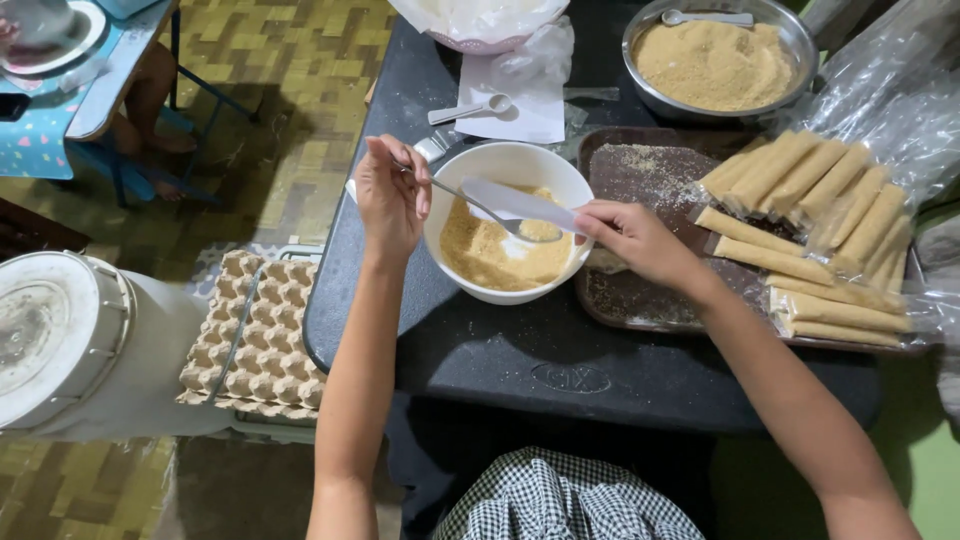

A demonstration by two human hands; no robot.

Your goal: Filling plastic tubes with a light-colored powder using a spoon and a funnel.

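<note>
Your left hand (392, 200) pinches a spoon (480, 207) over the white bowl (508, 222) mid-desk; your right hand (632, 240) holds open a clear sleeve (518, 203). Filled tan packets (810, 215) crowd the brown tray (640, 300), their ends blurred under plastic.

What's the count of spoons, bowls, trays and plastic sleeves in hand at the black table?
Spoons: 3 (one in the left hand, one by the paper, one in the metal bowl)
Bowls: 3 (metal bowl, white bowl, bag-lined bowl)
Trays: 1 (brown tray)
Sleeves in hand: 1 (sleeve in the right hand)
Total: 8
</note>
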